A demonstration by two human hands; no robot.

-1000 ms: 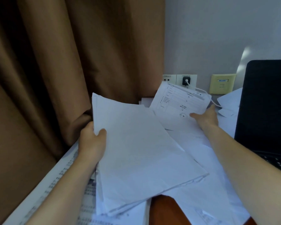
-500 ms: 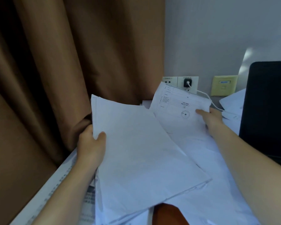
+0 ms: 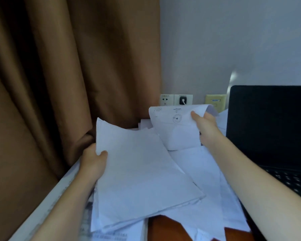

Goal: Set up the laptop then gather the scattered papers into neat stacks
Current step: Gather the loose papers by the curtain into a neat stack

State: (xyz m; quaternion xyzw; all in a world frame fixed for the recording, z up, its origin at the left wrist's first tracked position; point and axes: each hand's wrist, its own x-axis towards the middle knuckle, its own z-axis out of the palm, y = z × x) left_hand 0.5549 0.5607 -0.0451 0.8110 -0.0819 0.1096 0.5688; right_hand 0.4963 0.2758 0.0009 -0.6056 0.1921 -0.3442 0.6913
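Left hand (image 3: 94,160) is gripping the left edge of a paper stack (image 3: 139,174), thumb on top, the stack's long axis running from it toward the near right above loose sheets (image 3: 205,171) on the worktop (image 3: 163,226). Right hand (image 3: 205,126) is pinching a stamped sheet (image 3: 174,126) by its right end, long axis lying crosswise to that hand's left. Curtain (image 3: 59,84) is crowding the left hand's left side, and an open laptop (image 3: 271,129) is standing just right of the right hand.

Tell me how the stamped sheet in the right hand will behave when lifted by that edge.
Probably floppy: the stamped sheet curls over at its top corner beside the right hand. Likely very light, since a pinch at one edge holds it up. It may sag or crease, looking like a single thin page.
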